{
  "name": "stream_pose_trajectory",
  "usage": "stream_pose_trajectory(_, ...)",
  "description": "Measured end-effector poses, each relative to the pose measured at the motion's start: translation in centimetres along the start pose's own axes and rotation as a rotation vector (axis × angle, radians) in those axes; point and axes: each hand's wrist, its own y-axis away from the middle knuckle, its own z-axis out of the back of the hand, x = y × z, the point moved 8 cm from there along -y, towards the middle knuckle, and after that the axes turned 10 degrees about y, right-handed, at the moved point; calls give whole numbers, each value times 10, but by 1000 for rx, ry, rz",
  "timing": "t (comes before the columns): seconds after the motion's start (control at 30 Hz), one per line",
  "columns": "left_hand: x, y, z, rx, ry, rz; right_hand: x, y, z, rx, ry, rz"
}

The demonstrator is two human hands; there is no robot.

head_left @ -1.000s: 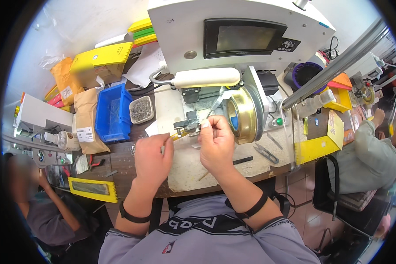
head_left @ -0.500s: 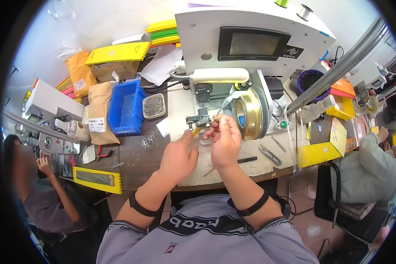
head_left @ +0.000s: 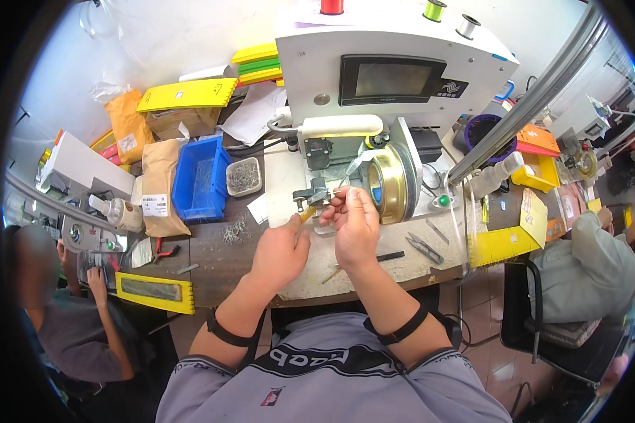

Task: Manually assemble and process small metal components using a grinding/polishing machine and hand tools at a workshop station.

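Observation:
A small dark metal clamp (head_left: 316, 194) juts from the front of a white machine (head_left: 395, 63), and both hands are at it. My left hand (head_left: 281, 255) is closed, with its fingertips at the clamp's near left side against a yellow piece (head_left: 307, 214); what the fingers hold is hidden. On the clamp's right, my right hand (head_left: 356, 229) is raised with thumb and forefinger pinched together. Anything between those fingertips is too small to make out. Just beyond that hand stands a gold-coloured wheel (head_left: 396, 185), with a pale nozzle-like tip (head_left: 356, 163) angled down toward the clamp.
Left of the machine are a blue bin (head_left: 202, 176), a clear tub of small wire pieces (head_left: 244, 176) and a loose wire pile (head_left: 236, 230). Thread snips (head_left: 425, 248) and a black strip (head_left: 391, 256) lie on the right. A metal post (head_left: 522, 106) slants nearby. Co-workers sit at either side.
The whole view has shifted slightly, bringing a red spool into sight on top of the machine. My hands stay at the clamp in nearly the same pose. The left co-worker's raised hand has lowered.

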Motion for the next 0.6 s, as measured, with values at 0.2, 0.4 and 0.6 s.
stream_pose_trajectory(0.2, 0, -2, 0, 21, 0, 4, -2, -1, 0, -9, 121, 8)
stream_pose_trajectory(0.4, 1, -2, -1, 14, -8, -1, -3, 0, 2, -18, 145, 21)
stream_pose_trajectory(0.6, 6, -2, -2, 18, -6, 5, -3, -1, 2, -18, -17, 14)
